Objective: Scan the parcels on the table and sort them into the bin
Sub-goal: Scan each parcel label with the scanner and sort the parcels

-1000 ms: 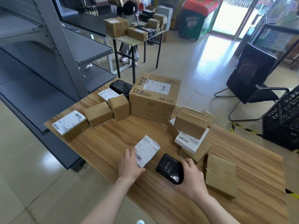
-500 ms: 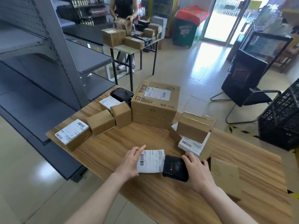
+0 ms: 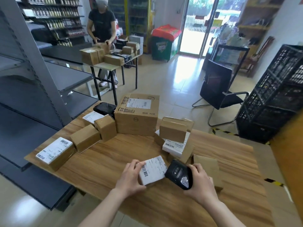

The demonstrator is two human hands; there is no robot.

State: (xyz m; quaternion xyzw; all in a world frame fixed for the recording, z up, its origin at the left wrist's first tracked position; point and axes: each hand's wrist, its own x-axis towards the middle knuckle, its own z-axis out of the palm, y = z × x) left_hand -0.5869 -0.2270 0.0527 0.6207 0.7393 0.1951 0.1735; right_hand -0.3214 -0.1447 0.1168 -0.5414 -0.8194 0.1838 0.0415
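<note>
Gripping a parcel (image 3: 152, 171), left fingers (image 3: 136, 163) curl; right fingers (image 3: 194, 167) clasp the scanner (image 3: 179, 175); crate (image 3: 275, 95) contents indistinct.

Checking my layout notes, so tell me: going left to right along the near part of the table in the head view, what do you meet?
labelled box at the table's left corner → left hand → white-labelled parcel it holds → black scanner → right hand gripping the scanner

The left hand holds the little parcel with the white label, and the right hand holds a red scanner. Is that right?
Not quite: the scanner in the right hand is black, not red, as the head view shows. The left hand does hold the labelled parcel.
</note>
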